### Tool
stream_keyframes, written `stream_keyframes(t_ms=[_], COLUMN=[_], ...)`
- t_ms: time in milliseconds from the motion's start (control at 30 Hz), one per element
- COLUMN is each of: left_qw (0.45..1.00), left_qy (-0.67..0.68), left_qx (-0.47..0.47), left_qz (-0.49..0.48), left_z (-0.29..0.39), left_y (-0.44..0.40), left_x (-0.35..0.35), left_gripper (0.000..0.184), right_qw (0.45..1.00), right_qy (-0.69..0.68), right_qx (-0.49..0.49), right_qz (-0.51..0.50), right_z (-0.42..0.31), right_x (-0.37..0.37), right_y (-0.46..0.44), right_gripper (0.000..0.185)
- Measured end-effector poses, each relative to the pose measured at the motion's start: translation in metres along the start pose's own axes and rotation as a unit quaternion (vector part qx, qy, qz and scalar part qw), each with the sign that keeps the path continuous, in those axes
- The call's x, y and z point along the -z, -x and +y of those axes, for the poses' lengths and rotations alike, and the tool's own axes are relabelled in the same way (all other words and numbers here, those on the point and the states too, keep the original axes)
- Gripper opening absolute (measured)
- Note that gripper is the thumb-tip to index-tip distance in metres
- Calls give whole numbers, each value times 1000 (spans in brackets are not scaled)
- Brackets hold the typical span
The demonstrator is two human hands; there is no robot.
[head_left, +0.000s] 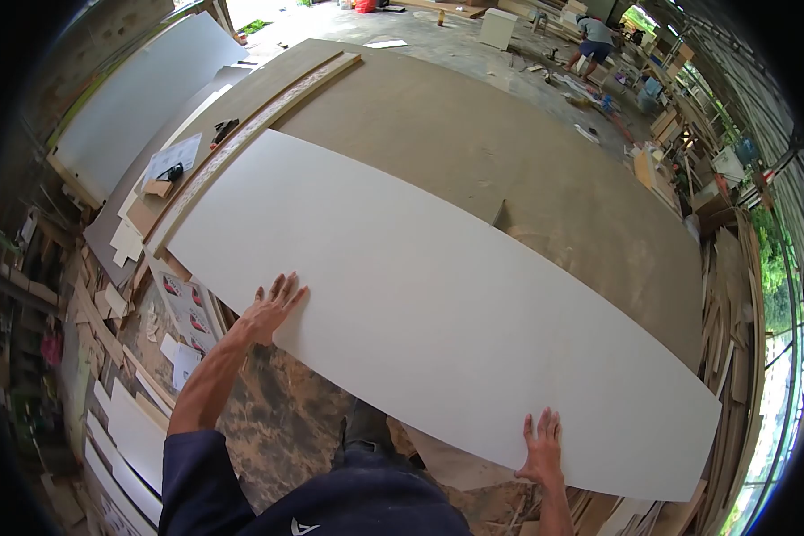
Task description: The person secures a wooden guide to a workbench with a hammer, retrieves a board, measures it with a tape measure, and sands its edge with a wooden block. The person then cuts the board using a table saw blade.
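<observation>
A long white panel [420, 286] lies flat across a large brown tabletop [437, 116]. Near the panel's close edge on the left, my left hand [275, 311] rests on it with fingers spread. Further right, my right hand [542, 449] lies at the same near edge, its fingers stretched over the white surface and its thumb out to the side. At the panel's far edge a thin upright blade [498, 213] sticks up from the tabletop. The panel's left end lies along a long wooden fence strip [263, 132].
Beyond the fence lie a paper sheet [173, 159], a small black object [171, 173] and a dark clamp-like tool [225, 132]. A large white sheet [147, 98] leans at the left. Wood offcuts [728, 308] crowd the right side. Far back, a person [595, 40] bends over.
</observation>
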State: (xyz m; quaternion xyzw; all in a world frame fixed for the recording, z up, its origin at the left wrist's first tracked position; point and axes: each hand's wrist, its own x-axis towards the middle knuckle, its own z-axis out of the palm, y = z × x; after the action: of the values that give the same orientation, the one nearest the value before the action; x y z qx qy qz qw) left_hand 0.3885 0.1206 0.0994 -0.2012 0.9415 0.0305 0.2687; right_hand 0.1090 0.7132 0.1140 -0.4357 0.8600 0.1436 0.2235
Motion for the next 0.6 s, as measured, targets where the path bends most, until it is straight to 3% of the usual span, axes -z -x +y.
stream_keyframes(t_ms=[600], left_qw=[999], left_qy=[-1], left_qx=[17], left_qz=[-32], left_z=[-3], left_y=[-18], left_x=[2], left_gripper=[155], right_qw=[1000], right_qy=[-1], right_qx=[9], right_qz=[10], right_z=[11], right_x=[2], right_y=[-11], right_gripper=[150])
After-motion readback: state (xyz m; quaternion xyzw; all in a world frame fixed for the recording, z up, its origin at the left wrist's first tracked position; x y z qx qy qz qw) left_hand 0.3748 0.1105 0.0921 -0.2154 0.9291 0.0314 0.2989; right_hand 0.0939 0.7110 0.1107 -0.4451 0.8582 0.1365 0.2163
